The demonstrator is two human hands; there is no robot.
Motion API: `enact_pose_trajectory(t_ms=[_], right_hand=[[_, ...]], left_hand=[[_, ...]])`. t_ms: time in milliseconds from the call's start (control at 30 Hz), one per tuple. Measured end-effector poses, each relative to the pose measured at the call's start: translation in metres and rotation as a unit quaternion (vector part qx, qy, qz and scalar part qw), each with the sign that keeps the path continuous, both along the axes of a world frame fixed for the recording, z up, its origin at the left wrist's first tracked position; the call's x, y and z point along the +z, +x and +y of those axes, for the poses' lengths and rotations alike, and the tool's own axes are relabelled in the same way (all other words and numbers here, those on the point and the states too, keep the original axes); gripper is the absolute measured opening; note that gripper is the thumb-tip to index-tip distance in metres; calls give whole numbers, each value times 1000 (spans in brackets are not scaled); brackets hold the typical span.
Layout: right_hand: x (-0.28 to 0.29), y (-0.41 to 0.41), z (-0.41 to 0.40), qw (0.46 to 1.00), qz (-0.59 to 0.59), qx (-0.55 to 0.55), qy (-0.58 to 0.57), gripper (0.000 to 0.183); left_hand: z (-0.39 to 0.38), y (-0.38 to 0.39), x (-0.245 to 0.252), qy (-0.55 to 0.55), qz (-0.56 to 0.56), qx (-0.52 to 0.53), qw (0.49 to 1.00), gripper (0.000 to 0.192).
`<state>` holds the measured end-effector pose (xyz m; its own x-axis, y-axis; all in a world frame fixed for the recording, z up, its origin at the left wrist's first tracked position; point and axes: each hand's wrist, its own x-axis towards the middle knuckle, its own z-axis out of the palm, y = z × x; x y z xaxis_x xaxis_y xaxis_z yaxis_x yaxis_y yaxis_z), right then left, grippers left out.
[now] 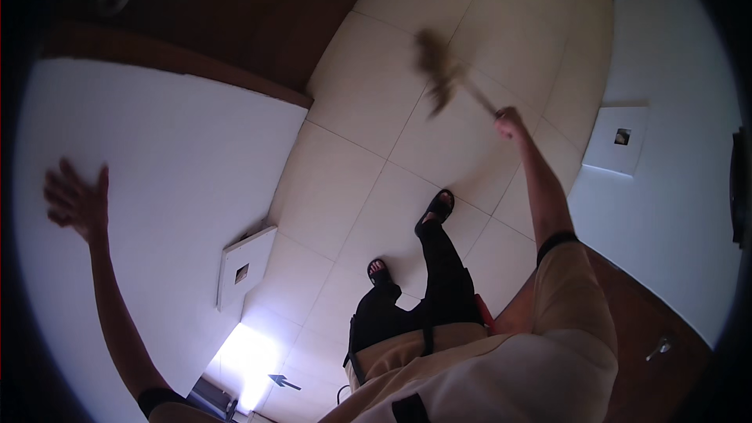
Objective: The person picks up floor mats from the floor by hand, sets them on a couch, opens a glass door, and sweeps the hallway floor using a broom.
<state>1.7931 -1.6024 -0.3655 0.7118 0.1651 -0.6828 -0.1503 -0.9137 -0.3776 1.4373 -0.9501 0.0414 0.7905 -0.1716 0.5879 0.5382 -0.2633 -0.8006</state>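
In my right hand (510, 123) is the handle of a brown duster (437, 70), held out over the floor. Its ragged head is blurred, so I cannot tell whether it is made of feathers. My left hand (77, 200) is raised in front of the white wall (176, 147), fingers spread, holding nothing. Whether it touches the wall cannot be made out. Below me, my feet in black sandals (439, 205) stand apart in a stride.
Beige tiles (343, 182) cover the corridor floor. A dark wooden door (235, 17) lies at upper left, another brown door (631, 317) at lower right. White low panels (247, 270) jut from the walls. A dark arrow (285, 382) marks the floor near bright light.
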Motion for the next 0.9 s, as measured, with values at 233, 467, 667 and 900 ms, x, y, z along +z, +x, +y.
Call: enact_pose_trajectory(t_ms=[233,467,667,900], right_hand=[[98,-94,-18,934,-34,-234,269,5],[99,-290,-9,921,224,159,277,44],[-32,-287,15,904,374,166,124,32],[45,64,-125,993,-10,53,-101,12]], left_hand=[[8,-3,8,11,21,-9,1000,79],[13,0,-1,36,40,31,998,79],[3,5,3,12,81,59,995,77],[-7,-1,15,9,87,42,995,78]])
